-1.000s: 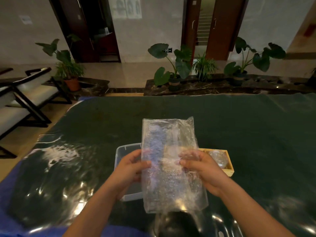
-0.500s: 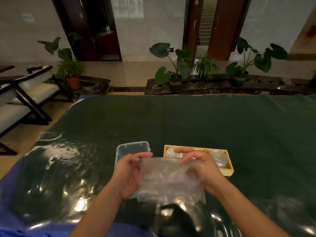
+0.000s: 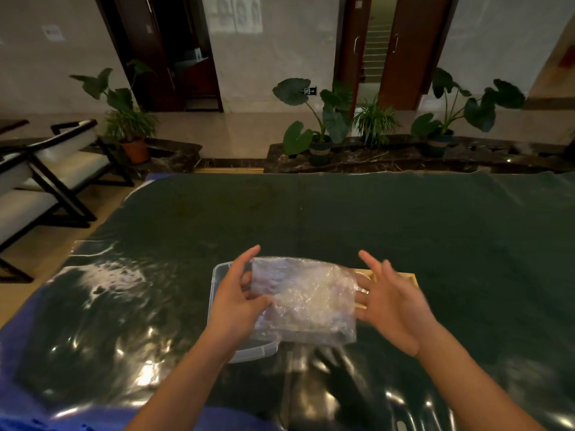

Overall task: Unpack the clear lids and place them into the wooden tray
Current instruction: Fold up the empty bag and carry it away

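Left hand (image 3: pixel 239 303) is on my screen over the near part of the table: the thumb is pressed on the front of a bubble-wrap pouch (image 3: pixel 306 301) and I can see fingers through the film behind it, so it pinches the pouch at its left edge. The index finger sticks up straight, free of the wrap.

Right hand (image 3: pixel 393 309) is spread wide, palm turned inward and fingers straight, gripping nothing. It is smeared with blur. Its fingertips meet the pouch's right edge, though I cannot tell whether they actually touch it.

The pouch itself is soft, crinkled, cloudy-clear plastic, roughly rectangular, with a dimpled bubble texture that catches white glints. Whether a clear lid sits inside I cannot tell; the film is too wrinkled.

Under the left hand there's a clear plastic box (image 3: pixel 255 353), rectangular with rounded corners and a raised rim, resting on the table. The pouch is held over its right side.

The wooden tray (image 3: pixel 410 277) lies behind the right hand. I get only a pale, straight-edged strip of its rim; its inside is hidden.

The table (image 3: pixel 342 219) wears a dark green cover, matte farther out, glossy and rippled with highlights close in. A blue cloth (image 3: pixel 18 353) shows at the near left edge.
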